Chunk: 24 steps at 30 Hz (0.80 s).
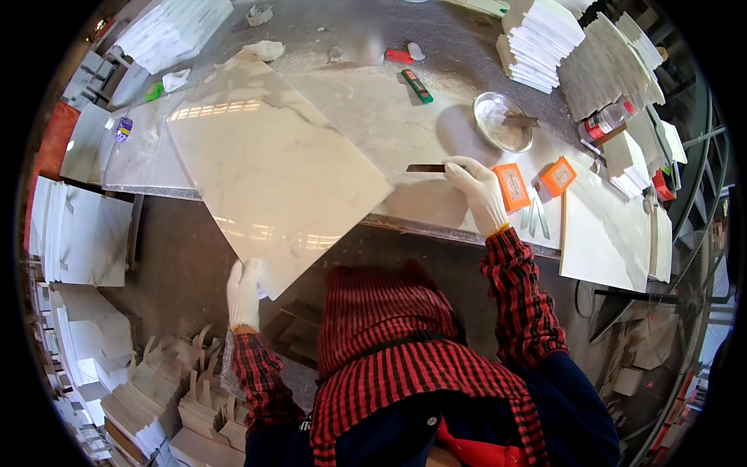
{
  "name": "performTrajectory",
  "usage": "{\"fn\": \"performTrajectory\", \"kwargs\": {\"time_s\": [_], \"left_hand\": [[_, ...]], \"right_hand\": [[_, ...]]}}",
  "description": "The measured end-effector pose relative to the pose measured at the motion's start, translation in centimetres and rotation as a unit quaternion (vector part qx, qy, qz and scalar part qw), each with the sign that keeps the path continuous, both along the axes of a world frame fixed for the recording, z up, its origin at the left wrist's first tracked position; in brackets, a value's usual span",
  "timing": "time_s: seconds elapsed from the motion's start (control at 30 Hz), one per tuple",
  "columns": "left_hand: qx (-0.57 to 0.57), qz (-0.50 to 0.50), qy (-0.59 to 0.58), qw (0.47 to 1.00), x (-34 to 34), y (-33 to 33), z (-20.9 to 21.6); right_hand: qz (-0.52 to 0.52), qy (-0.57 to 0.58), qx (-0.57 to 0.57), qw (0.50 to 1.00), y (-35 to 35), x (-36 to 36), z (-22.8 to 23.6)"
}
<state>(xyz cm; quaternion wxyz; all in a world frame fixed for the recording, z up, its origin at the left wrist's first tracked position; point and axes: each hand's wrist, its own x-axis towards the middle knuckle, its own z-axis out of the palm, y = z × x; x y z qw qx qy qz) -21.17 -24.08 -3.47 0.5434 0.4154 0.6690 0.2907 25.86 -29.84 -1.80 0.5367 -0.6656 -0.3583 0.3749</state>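
Observation:
A large polished white marble tile with grey veins lies slantwise over the workbench, its near corner jutting past the front edge. My left hand, in a white knit glove, is closed on the tile's edge close to that corner. My gloved right hand pinches a thin flat metal blade, which points left and stays apart from the tile. Two orange boxes sit just right of this hand, with several loose metal strips by them. Behind stands a round metal bowl of whitish paste with a scraper in it.
On the bench lie a green block, a red piece and a purple-labelled container. Stacked tiles rise at the far right, near a plastic bottle. More slabs stand left; another tile leans right.

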Motion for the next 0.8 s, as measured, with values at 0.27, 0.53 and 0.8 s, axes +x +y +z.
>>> {"fn": "performTrajectory", "kwargs": {"time_s": [0.27,0.53,0.8], "left_hand": [[0.263,-0.220,0.370,0.863,5.8,2.1,5.0],[0.470,-0.407,0.313,0.718,16.9,7.0,2.6],[0.426,-0.416,0.345,0.726,21.5,6.8,1.3]], "right_hand": [[0.033,-0.212,-0.034,0.976,1.7,0.6,0.1],[0.144,-0.416,-0.146,0.886,3.0,2.2,2.9],[0.199,-0.243,-0.091,0.945,8.1,4.7,3.1]]}}
